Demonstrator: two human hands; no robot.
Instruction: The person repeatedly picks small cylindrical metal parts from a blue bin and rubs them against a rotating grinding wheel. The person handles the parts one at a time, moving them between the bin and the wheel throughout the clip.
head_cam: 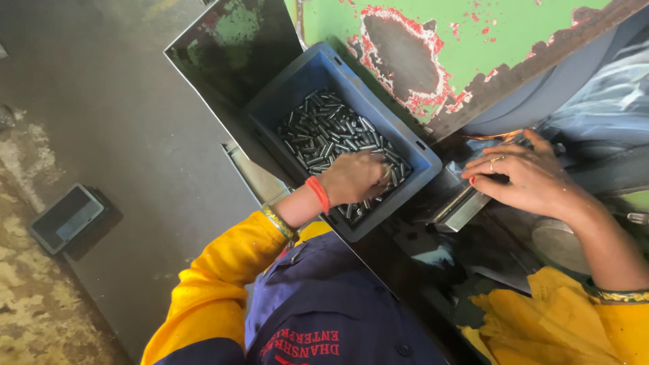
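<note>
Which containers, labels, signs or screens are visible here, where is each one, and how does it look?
Blue plastic bin: centre, rectangular, open top, holds small grey metal pins; the left hand reaches into it.
Small dark tray: left on the floor, rectangular, shallow.
Red stitched lettering: bottom centre, on the dark blue vest.
Right hand: rests by a metal part at the green machine.
No signs or screens.

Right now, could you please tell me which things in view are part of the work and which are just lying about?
In use:
- blue plastic crate of small grey metal pins, left hand reaching in
- shiny metal guide rail on the green chipped-paint machine, right hand resting at it

Lying about:
- small dark tray on the floor
</note>
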